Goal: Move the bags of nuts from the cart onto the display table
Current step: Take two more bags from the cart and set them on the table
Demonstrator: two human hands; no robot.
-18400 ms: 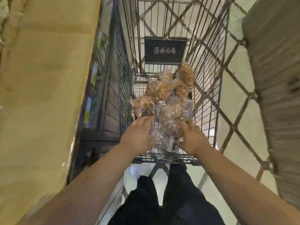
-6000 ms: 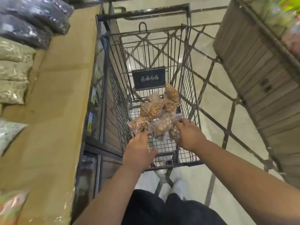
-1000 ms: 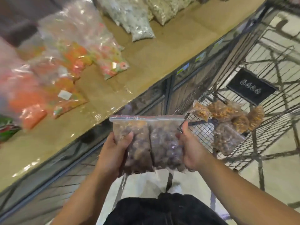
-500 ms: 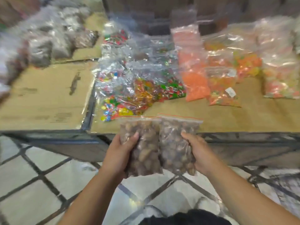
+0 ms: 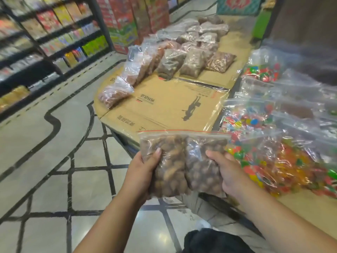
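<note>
Two clear zip bags of brown nuts are held side by side in front of me. My left hand (image 5: 144,170) grips the left bag of nuts (image 5: 169,167), thumb on its front. My right hand (image 5: 228,172) grips the right bag of nuts (image 5: 202,165). Both bags hang in the air just short of the near corner of the display table (image 5: 164,110), which is covered in flattened cardboard. Several bags of nuts (image 5: 191,50) lie in rows on the table's far part. The cart is out of view.
Bags of coloured candy (image 5: 269,159) lie on the table at the right, close to my right hand. Tiled floor (image 5: 54,161) spreads to the left. Stocked shelves (image 5: 51,33) stand at the far left, stacked red boxes (image 5: 131,17) behind the table.
I have turned left along the table with both bags still held; the candy bags now sit at the right and the cardboard with rows of nut bags lies ahead.
</note>
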